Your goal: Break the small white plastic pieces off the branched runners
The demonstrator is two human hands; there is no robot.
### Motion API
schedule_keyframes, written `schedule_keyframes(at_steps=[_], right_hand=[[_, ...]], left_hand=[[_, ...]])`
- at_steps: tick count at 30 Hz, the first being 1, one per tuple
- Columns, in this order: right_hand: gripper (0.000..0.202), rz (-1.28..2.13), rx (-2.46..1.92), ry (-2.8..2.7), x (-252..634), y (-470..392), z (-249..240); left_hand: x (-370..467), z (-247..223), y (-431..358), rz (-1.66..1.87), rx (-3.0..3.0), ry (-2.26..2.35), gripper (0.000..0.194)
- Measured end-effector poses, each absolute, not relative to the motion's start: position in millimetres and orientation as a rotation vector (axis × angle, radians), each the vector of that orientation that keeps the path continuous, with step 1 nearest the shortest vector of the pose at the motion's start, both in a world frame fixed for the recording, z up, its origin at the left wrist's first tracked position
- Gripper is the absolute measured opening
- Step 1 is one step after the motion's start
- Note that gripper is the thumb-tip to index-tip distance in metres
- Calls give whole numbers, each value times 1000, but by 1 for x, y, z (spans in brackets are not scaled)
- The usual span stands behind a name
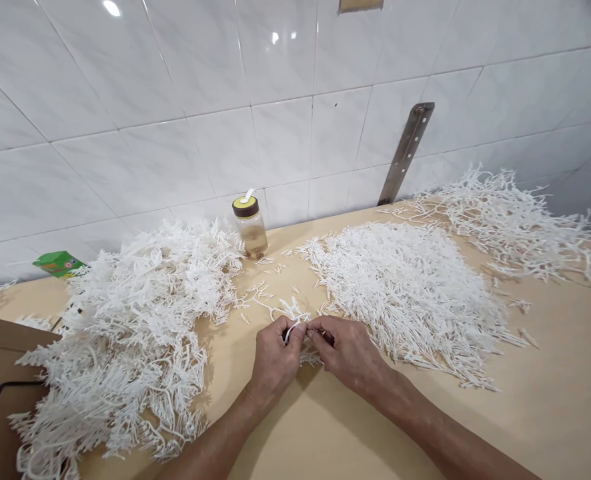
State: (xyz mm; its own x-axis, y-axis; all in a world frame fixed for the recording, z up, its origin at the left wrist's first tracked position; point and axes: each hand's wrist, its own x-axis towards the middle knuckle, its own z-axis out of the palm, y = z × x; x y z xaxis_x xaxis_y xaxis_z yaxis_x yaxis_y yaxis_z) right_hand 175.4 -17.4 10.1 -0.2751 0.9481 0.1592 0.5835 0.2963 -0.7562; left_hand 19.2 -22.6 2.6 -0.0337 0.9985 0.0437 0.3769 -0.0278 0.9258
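My left hand is closed around a white branched strand, probably a plastic sprue, whose thin arms stick up past my thumb and forefinger. My right hand meets it at the fingertips in a pinch; whatever lies between those fingers is hidden. Just right of my hands spreads a heap of short, thin white pieces. To the left rises a taller pile of white branched sprues with fine spiky ends. A few loose bits are scattered between the two heaps.
A third tangle of bare-looking white strands sits at the far right. By the tiled wall stands a bottle with a yellow and dark lid. A green packet and a cardboard box are at the left. A metal bracket leans at the wall.
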Motion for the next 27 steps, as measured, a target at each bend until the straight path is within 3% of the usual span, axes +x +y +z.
schedule_keyframes(at_steps=[4,11,17,23,27], right_hand=[[21,702,-1393,-2000,174,-18,9],[18,1310,-1404,-1660,175,-16,5],[19,1171,-1401,-1725,173,-20,10],[13,1378,-1460,-1470,173,-12,10],[20,1407,-1414,-1412,183,-7,12]], left_hand=[[17,-2,-24,1129,1706,1521,35],[13,-9,-23,1149,2153,1433,28],[13,-8,-23,1183,2210,1445,27],[13,-2,-28,1314,2189,1347,23],[15,2,-27,1224,1975,1324,24]])
